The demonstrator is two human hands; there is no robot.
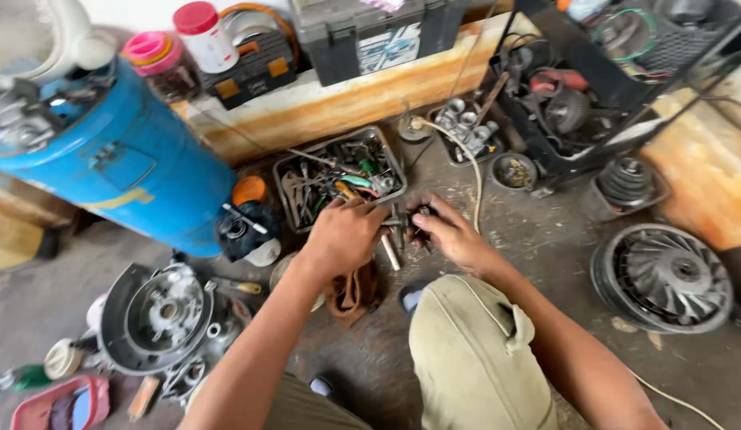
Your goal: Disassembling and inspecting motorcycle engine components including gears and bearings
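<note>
On the concrete floor (546, 247), just in front of the tool tray (339, 176), both hands meet over a small metal part (402, 223). Left hand (340, 236) curled closed around the part's left end, knuckles up, fingers hiding most of it. Right hand (450, 235) pinches the dark right end of the same part with fingertips (422, 213), thumb side toward the tray. So the part sits between the two grips, bridging them, a short pale rod (390, 251) sticking down out of it below the hands. Exact shape of the part cannot be told, too small and covered.

Brown rag (353, 293) lies just under the left wrist. Bent knee in khaki trousers (470, 350) below the right forearm. Blue tank (123, 159) lies tilted to the left, an engine casing (159, 314) near it on the floor. Finned round fan wheel (665, 277) well apart on the right. White cable (466, 163) runs past the right hand toward the wall. Black toolbox (370, 36) on the ledge behind.
</note>
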